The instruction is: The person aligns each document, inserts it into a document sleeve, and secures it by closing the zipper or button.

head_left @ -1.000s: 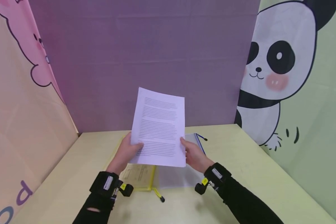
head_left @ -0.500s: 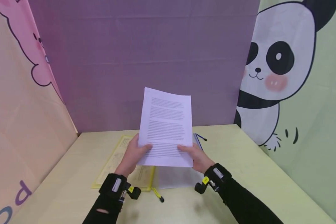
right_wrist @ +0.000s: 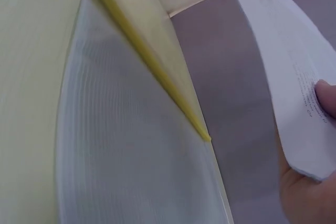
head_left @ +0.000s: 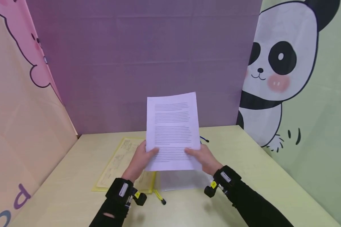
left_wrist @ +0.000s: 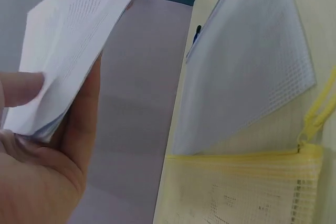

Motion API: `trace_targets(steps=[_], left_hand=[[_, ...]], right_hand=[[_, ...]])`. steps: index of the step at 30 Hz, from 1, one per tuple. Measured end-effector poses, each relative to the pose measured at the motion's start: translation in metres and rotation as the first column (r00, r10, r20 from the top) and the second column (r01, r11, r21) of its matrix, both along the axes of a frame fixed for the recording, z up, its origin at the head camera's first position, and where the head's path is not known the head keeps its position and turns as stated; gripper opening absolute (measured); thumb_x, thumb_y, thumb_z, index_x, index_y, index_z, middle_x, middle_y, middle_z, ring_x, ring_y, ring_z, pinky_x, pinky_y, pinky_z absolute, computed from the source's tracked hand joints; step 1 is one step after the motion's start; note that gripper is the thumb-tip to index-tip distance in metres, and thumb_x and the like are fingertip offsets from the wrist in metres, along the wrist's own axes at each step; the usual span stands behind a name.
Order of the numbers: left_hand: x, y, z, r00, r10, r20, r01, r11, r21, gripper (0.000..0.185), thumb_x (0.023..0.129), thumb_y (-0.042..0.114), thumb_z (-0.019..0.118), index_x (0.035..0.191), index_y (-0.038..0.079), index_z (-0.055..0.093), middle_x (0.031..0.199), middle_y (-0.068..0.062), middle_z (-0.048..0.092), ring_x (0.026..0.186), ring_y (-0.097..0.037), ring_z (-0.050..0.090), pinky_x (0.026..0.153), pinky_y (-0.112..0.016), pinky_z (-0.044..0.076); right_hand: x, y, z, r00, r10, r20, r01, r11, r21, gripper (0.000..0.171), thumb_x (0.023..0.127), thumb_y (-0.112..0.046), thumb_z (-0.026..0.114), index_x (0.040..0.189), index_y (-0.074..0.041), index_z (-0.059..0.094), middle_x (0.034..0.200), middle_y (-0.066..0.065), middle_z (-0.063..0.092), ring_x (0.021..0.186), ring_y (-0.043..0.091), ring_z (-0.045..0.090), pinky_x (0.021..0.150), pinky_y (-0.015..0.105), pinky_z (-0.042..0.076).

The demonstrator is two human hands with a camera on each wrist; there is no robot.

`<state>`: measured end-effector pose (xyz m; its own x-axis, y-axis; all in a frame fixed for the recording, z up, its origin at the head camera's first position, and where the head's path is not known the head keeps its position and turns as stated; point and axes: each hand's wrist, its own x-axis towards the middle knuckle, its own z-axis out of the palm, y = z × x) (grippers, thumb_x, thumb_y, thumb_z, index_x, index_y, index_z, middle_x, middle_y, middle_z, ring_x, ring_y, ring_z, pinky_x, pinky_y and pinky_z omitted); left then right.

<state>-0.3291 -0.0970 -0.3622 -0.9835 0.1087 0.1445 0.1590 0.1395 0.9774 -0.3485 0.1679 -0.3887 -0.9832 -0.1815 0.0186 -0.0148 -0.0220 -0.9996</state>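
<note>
A stack of printed paper sheets (head_left: 172, 132) is held up above the table, its text facing me. My left hand (head_left: 139, 160) grips its lower left edge, thumb on the front and fingers behind. On the lower right edge my right hand (head_left: 206, 159) pinches it the same way. In the left wrist view the stack (left_wrist: 79, 40) bends slightly between the hands. Below it lie a yellow zip pouch (head_left: 116, 167) with printed paper inside and a clear mesh zip pouch (head_left: 182, 181) with a blue zip, partly hidden behind the sheets.
The pale table (head_left: 244, 176) runs back to a purple wall (head_left: 116, 78). A yellow zip pull (head_left: 159, 197) sticks out toward the front. Side walls carry cartoon prints, one a panda (head_left: 278, 72). Each wrist wears a black strap with a small camera.
The stack has shifted right and its tilt has changed, its top right corner now higher. Both thumbs now lie on its front, and more of the yellow pouch shows.
</note>
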Motion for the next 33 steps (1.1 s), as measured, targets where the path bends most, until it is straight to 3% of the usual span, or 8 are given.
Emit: trace_targets(steps=[7,10,12,15,17,24,29,33], left_hand=[[0.000,0.002,-0.002,0.991,0.025,0.135,-0.013,0.996,-0.084,0.043,0.112,0.028,0.033,0.130,0.001,0.061,0.106,-0.016,0.068,0.088,-0.027,0.067,0.076,-0.040,0.057],[-0.004,0.005,-0.010,0.995,0.050,0.082,-0.029,0.968,-0.248,0.034,0.108,0.019,0.039,0.118,-0.003,0.063,0.098,-0.016,0.067,0.085,-0.028,0.066,0.076,-0.041,0.057],[-0.006,0.009,-0.017,0.999,0.039,0.012,-0.030,0.906,-0.423,0.027,0.104,0.014,0.046,0.116,-0.003,0.064,0.098,-0.014,0.068,0.083,-0.025,0.064,0.075,-0.040,0.056],[-0.007,0.017,-0.027,0.993,-0.083,-0.082,0.010,0.761,-0.649,0.029,0.099,0.011,0.056,0.125,0.003,0.067,0.107,-0.012,0.070,0.082,-0.020,0.060,0.074,-0.036,0.051],[-0.005,0.025,-0.033,0.983,-0.170,-0.074,0.067,0.697,-0.714,0.037,0.099,0.014,0.060,0.135,0.005,0.063,0.118,-0.013,0.068,0.085,-0.021,0.059,0.076,-0.037,0.050],[0.010,0.053,-0.049,0.978,-0.206,0.024,0.153,0.636,-0.757,0.073,0.093,0.043,0.071,0.157,0.022,0.041,0.161,-0.011,0.038,0.142,-0.028,0.039,0.115,-0.050,0.034],[0.017,0.062,-0.052,0.973,-0.220,0.072,0.175,0.498,-0.849,0.082,0.088,0.070,0.062,0.156,0.028,0.044,0.166,-0.008,0.029,0.153,-0.037,0.017,0.121,-0.053,0.021],[0.018,0.063,-0.053,0.971,-0.231,0.060,0.158,0.436,-0.886,0.089,0.083,0.075,0.064,0.155,0.025,0.046,0.166,-0.010,0.027,0.152,-0.040,0.018,0.121,-0.053,0.022]], right_hand=[[0.000,0.024,0.005,0.999,-0.018,-0.031,0.019,0.999,0.049,0.046,0.094,-0.026,0.075,0.135,-0.010,0.062,0.119,0.012,0.073,0.101,0.029,0.072,0.083,0.041,0.058],[0.001,0.035,0.010,0.998,-0.034,-0.057,0.036,0.998,0.048,0.047,0.095,-0.025,0.074,0.137,-0.008,0.061,0.121,0.014,0.072,0.103,0.030,0.072,0.084,0.042,0.059],[0.000,0.041,0.013,0.997,-0.046,-0.066,0.049,0.998,0.046,0.047,0.095,-0.026,0.074,0.137,-0.008,0.061,0.121,0.013,0.072,0.102,0.029,0.072,0.084,0.042,0.059],[0.000,0.047,0.016,0.996,-0.042,-0.080,0.045,0.998,0.044,0.049,0.096,-0.027,0.074,0.139,-0.008,0.060,0.122,0.013,0.072,0.102,0.029,0.072,0.085,0.042,0.059],[0.000,0.049,0.017,0.996,-0.036,-0.086,0.040,0.998,0.045,0.050,0.095,-0.027,0.074,0.139,-0.008,0.059,0.121,0.013,0.072,0.102,0.029,0.072,0.085,0.043,0.059],[0.000,0.056,0.018,0.995,-0.014,-0.100,0.016,1.000,0.023,0.048,0.097,-0.023,0.072,0.139,-0.005,0.058,0.122,0.013,0.072,0.103,0.029,0.073,0.086,0.046,0.060],[0.001,0.058,0.017,0.995,0.002,-0.096,-0.001,1.000,0.008,0.048,0.097,-0.022,0.071,0.140,-0.005,0.057,0.122,0.013,0.072,0.104,0.030,0.072,0.086,0.047,0.059],[0.001,0.059,0.016,0.996,0.013,-0.090,-0.012,1.000,0.009,0.049,0.097,-0.022,0.072,0.141,-0.006,0.057,0.123,0.012,0.072,0.104,0.030,0.072,0.086,0.047,0.059]])
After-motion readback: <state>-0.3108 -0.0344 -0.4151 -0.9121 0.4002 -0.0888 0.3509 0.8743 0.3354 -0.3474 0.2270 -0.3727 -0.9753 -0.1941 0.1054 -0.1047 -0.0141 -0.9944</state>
